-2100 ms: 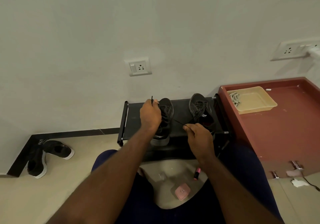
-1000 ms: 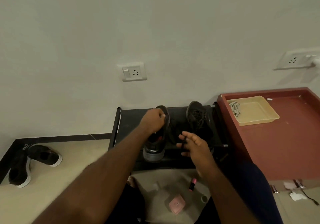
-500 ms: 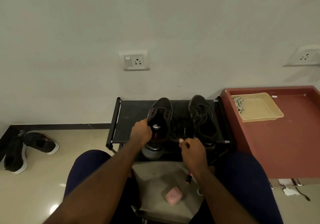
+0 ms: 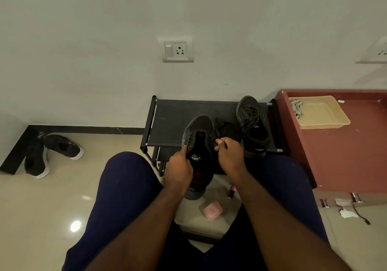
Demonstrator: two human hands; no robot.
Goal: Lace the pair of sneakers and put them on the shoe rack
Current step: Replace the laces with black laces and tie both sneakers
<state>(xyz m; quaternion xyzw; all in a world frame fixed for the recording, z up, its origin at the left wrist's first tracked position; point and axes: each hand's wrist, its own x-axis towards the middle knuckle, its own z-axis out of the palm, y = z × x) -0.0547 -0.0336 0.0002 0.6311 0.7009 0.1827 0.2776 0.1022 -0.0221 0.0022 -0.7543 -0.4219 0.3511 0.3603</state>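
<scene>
Lacing step. The sneaker [image 4: 200,129] is held at the front edge of the shoe rack [image 4: 171,115], its side gripped by the left hand [image 4: 178,169]. The lace tip [image 4: 217,134] is pinched by the right hand [image 4: 230,155]. The tip should be gripped near its end and fed straight into the eyelet.

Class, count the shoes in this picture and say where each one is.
4. The left hand holds one sneaker at the shoe rack's front; a second sneaker stands on its right end; two shoes lie on the floor at left by the wall. The rack may hide more.
</scene>
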